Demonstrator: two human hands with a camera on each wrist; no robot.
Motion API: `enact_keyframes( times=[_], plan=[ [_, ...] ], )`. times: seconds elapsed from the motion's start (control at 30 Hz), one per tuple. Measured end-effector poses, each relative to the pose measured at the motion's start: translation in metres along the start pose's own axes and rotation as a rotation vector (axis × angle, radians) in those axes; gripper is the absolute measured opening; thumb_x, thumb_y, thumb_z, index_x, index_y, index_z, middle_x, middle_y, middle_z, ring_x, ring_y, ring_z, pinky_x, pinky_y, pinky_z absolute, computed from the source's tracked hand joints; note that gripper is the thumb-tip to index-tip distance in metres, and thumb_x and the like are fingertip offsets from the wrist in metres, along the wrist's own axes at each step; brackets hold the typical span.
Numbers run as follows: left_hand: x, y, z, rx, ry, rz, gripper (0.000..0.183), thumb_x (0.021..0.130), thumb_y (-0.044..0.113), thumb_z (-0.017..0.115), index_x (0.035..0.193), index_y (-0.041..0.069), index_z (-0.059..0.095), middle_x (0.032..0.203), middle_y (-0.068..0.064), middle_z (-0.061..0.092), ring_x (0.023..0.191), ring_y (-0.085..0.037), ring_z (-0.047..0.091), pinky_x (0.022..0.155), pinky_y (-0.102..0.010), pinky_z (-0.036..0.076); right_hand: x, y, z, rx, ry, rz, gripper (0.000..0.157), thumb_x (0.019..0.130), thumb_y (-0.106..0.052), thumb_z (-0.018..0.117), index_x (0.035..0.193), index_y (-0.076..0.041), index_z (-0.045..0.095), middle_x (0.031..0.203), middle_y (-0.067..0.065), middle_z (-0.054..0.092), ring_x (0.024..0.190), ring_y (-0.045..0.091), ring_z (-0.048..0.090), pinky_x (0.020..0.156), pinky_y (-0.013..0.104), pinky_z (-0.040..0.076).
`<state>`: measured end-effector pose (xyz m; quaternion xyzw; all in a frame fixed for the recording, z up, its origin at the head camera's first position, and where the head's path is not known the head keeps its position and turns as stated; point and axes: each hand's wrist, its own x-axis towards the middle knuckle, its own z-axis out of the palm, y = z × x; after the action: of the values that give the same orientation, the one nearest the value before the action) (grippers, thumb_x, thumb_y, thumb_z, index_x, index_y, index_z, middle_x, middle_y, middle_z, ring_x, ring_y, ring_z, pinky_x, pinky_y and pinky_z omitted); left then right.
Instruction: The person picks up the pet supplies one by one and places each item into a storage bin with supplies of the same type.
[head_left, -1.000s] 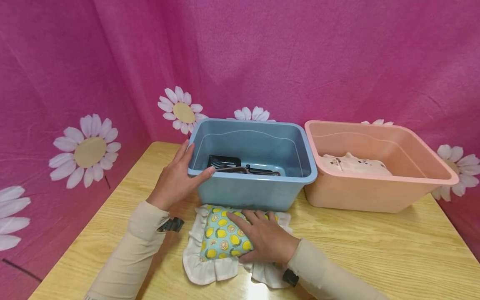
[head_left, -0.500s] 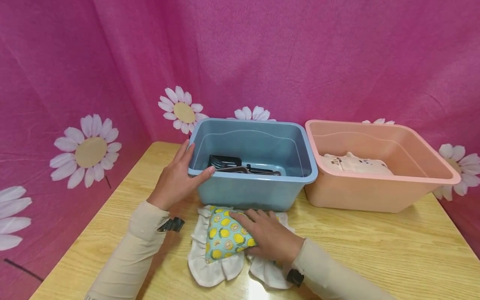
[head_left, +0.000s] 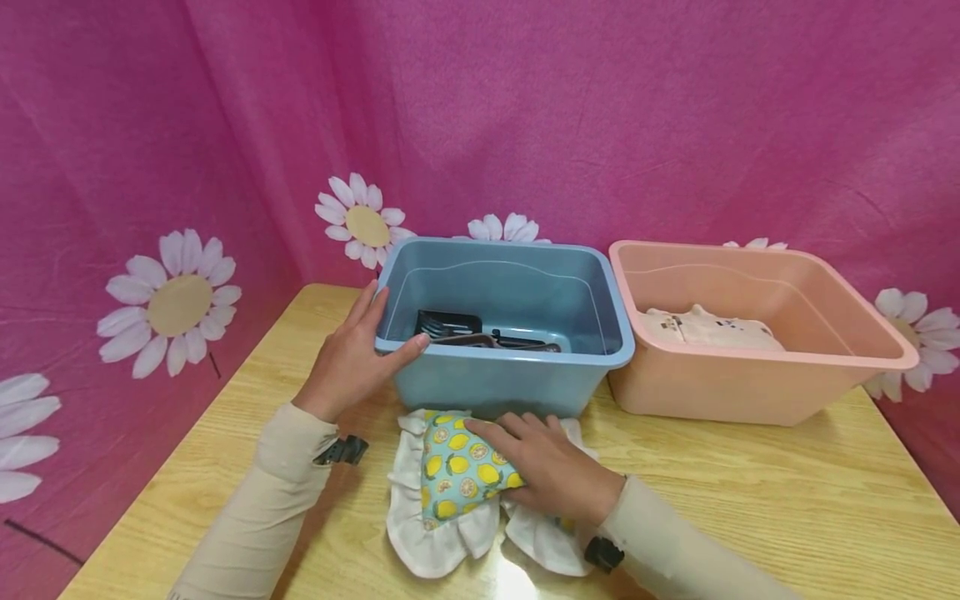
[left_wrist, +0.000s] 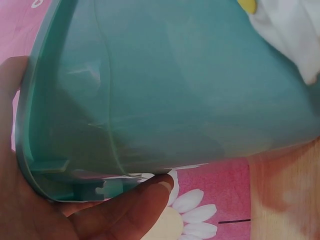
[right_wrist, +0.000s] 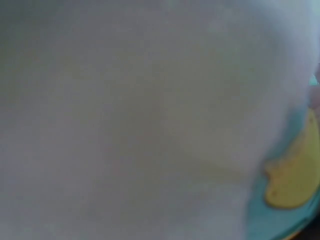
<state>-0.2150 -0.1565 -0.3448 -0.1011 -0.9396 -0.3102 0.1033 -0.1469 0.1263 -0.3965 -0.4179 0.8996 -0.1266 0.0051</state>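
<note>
A small cushion with a lemon print on light blue and a white ruffled edge lies on the table against the front of the blue bin. My right hand grips the cushion's right part from above, and the cloth bulges and creases beside the thumb. White ruffle fills most of the right wrist view, blurred; the right fingertips are hidden. At the bin's front left corner, my left hand holds the rim, thumb along one side and fingers round the other. Dark utensils lie inside the blue bin.
To the right of the blue bin stands a pink bin, its rim close to the blue one. A pale patterned cloth item lies in it. Pink fabric with large daisies hangs behind the wooden table.
My right hand has shifted slightly to the right, dragging the cushion along and bunching it up more. The left hand and both bins have stayed in place.
</note>
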Motion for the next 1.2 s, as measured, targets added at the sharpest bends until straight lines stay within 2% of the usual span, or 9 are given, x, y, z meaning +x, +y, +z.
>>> enact_keyframes(
  times=[0.37, 0.67, 1.0, 1.2],
  plan=[
    [0.0, 0.001, 0.0, 0.002, -0.002, -0.003, 0.1, 0.081, 0.072, 0.054, 0.155, 0.015, 0.019, 0.161, -0.004, 0.011, 0.138, -0.038, 0.033, 0.098, -0.06, 0.042, -0.014, -0.001, -0.016, -0.016, 0.011, 0.002, 0.097, 0.075, -0.035, 0.083, 0.153, -0.03, 0.024, 0.132, -0.004, 0.048, 0.114, 0.014, 0.045, 0.08, 0.032, 0.034],
    [0.0, 0.003, -0.001, -0.003, -0.004, -0.013, 0.102, 0.08, 0.073, 0.055, 0.155, 0.015, 0.018, 0.161, -0.004, 0.01, 0.138, -0.038, 0.032, 0.097, -0.06, 0.042, -0.028, -0.001, -0.03, 0.001, 0.047, 0.022, 0.099, 0.074, -0.029, 0.085, 0.152, -0.033, 0.025, 0.129, -0.006, 0.049, 0.113, 0.012, 0.044, 0.084, 0.035, 0.035],
    [0.0, 0.001, 0.001, -0.005, 0.006, -0.018, 0.102, 0.079, 0.074, 0.054, 0.155, 0.015, 0.02, 0.161, -0.004, 0.011, 0.137, -0.039, 0.034, 0.096, -0.061, 0.042, -0.051, 0.003, -0.048, -0.015, 0.055, 0.07, 0.106, 0.068, -0.025, 0.089, 0.152, -0.035, 0.025, 0.129, -0.01, 0.048, 0.114, 0.009, 0.043, 0.085, 0.035, 0.034],
    [-0.001, 0.0, 0.0, -0.008, 0.007, -0.02, 0.103, 0.079, 0.076, 0.053, 0.155, 0.015, 0.019, 0.161, -0.004, 0.011, 0.136, -0.039, 0.035, 0.096, -0.062, 0.042, -0.062, 0.005, -0.056, -0.056, 0.089, 0.075, 0.11, 0.065, -0.025, 0.091, 0.152, -0.034, 0.025, 0.13, -0.01, 0.047, 0.115, 0.008, 0.042, 0.082, 0.034, 0.031]
  ],
)
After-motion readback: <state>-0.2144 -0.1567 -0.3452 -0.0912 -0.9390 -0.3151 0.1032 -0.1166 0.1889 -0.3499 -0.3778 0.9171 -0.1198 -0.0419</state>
